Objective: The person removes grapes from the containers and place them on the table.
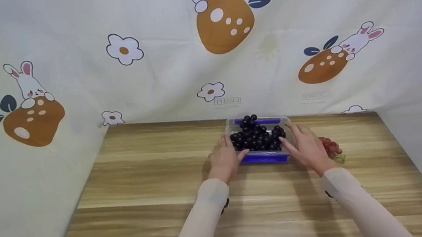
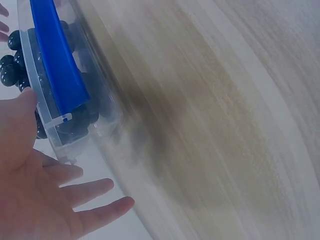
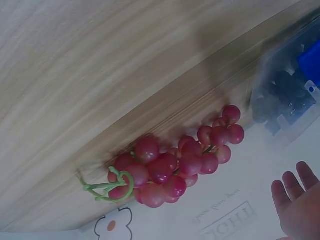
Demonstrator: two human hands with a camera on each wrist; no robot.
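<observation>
A: Hands, quick pls?

B: L hand [image 1: 225, 160] at L side of box [image 1: 260, 154], thumb at near rim, fingers straight & spread, so released. R hand [image 1: 309, 147] at R side, fingers also straight, nothing clenched; can't tell how firmly either one touches

A: Box where, exactly?

B: Far part of table [image 1: 138, 167], a bit R of centre, b/w the hands. Clear plastic, blue clips [image 1: 265, 159] on near & far sides

A: Contents?

B: Black grapes [image 1: 255, 137], a big heap, some up at far rim

A: Anything else nearby?

B: Red grapes [image 3: 170, 170] on table, just R of R hand, partly hidden by it in head view; green stem [image 3: 120, 185] at one end

A: And further out?

B: Pale sleeves [image 1: 203, 203] on both arms, wood-grain tabletop, white sheet [image 1: 170, 70] at far, L & R sides, w/ rabbits [image 1: 32, 86] & flowers [image 1: 124, 49] printed on
</observation>
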